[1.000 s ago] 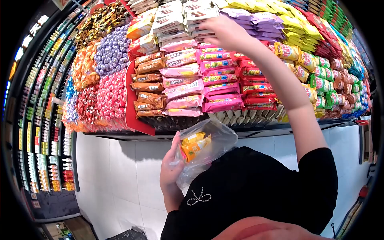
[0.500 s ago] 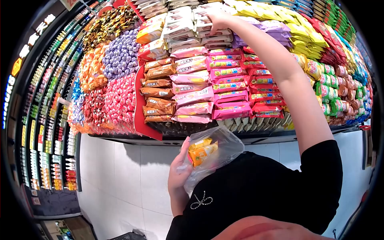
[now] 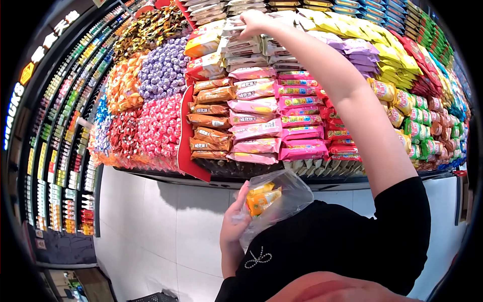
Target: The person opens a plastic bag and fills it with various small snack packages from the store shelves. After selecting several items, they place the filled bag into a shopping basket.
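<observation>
My left hand [image 3: 235,220] is closed on a clear plastic bag [image 3: 293,194] in front of my body. Inside the bag lie yellow-orange snack packets [image 3: 264,200]; the bag's lower part is hazy. My right hand [image 3: 255,23] is stretched far over the display, above stacked white snack packets [image 3: 242,49], with thumb and forefinger apart. Nothing shows between those fingers, and the other fingertips are hidden. Below the white stack are rows of pink-and-white wafer packets [image 3: 255,126], beside brown packets [image 3: 210,122] and magenta packets [image 3: 302,120].
A red divider [image 3: 187,146] separates the packets from piles of wrapped candies [image 3: 160,126]. Yellow packets [image 3: 372,43] fill the right side under my right arm. Bottle shelves [image 3: 60,151] stand at the left. A dark basket [image 3: 157,297] is at the floor's lower edge.
My right hand has moved left across the white packets, from the right column to the left one. The view has shifted slightly, and my left hand still holds the bag.
</observation>
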{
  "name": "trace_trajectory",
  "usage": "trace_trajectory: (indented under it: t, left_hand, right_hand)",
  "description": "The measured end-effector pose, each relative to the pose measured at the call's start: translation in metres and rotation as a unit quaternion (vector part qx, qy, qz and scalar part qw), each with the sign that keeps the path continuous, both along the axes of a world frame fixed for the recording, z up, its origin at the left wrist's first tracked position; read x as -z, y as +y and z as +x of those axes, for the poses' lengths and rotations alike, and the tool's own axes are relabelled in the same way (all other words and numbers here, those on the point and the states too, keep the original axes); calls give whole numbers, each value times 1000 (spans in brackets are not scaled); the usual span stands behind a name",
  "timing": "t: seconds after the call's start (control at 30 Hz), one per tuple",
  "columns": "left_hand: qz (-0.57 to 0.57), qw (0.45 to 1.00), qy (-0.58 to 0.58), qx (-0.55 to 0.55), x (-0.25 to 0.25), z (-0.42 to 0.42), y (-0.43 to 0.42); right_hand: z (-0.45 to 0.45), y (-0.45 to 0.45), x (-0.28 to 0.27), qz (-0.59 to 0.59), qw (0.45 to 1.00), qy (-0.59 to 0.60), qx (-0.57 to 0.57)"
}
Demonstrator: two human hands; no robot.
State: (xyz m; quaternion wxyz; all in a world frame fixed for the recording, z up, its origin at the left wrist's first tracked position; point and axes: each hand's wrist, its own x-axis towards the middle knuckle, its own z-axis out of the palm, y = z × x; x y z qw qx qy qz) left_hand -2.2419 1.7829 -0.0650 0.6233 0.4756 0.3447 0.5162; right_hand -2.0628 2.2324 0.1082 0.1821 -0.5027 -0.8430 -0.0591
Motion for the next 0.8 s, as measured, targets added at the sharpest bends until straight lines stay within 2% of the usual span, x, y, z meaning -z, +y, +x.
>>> trace_trajectory:
  t: [0.07, 0.13, 0.23, 0.37, 0.5, 0.57, 0.6, 0.73, 0.8]
  left_hand:
    - [6, 1000, 5, 4, 0, -1, 0]
    - [10, 1000, 8, 2, 0, -2, 0]
    - [18, 1000, 11, 2, 0, -4, 0]
    - [15, 1000, 2, 3, 0, -4, 0]
    - [0, 1000, 2, -12, 1, -4, 0]
    - [9, 1000, 4, -11, 2, -5, 0]
    - [10, 1000, 4, -10, 1, -4, 1]
    - [31, 999, 42, 3, 1, -6, 4]
    - [33, 998, 48, 10, 2, -7, 6]
  right_hand:
    - [-10, 3, 4, 30, 999, -19, -12]
    - [-17, 14, 5, -43, 996, -75, -21]
    - [-18, 2, -3, -113, 990, -90, -9]
    - [-15, 20, 3, -149, 986, -75, -4]
    - [-16, 20, 4, -151, 985, -77, -1]
    - [-17, 16, 7, -58, 994, -88, -16]
    - [-16, 13, 7, -57, 994, -88, -14]
    - [-8, -35, -12, -56, 998, 29, -28]
    - [0, -31, -8, -23, 993, 89, -71]
